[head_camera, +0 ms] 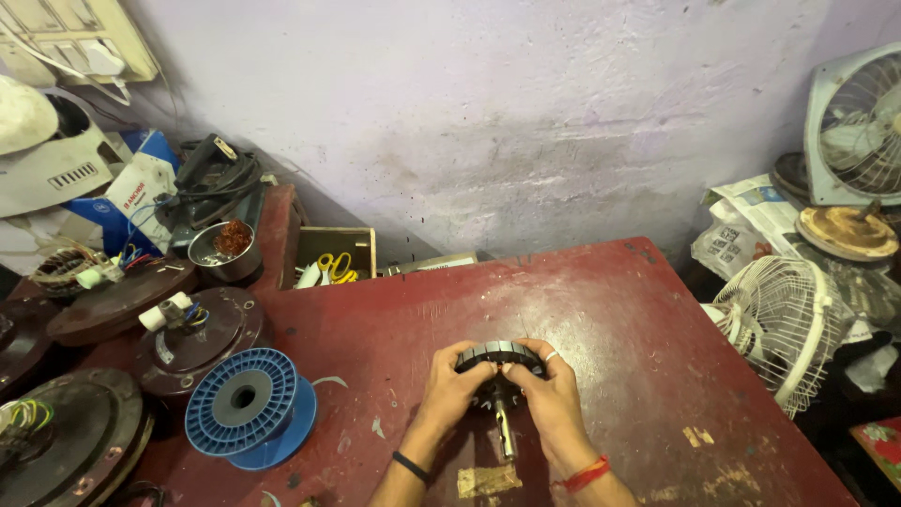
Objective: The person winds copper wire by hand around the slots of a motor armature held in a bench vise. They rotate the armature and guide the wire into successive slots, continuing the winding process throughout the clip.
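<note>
While I looked down, my left hand (458, 383) and right hand (544, 387) were both clamped around the dark motor stator (499, 357), fingers curled over its toothed rim from either side. It stood on edge between my palms, just above the red surface (610, 310), with its metal shaft (505, 427) pointing back toward me. I judged it heavy and stiff for its size, a stack of steel plates with sharp slot edges, so the outer rim seemed the safest place to grip, not the shaft, which looked smooth and likely to slip. Well off beyond my left hand lay a blue spool (246, 406); 1 white fan guard (781, 324) sat far past my right.
</note>
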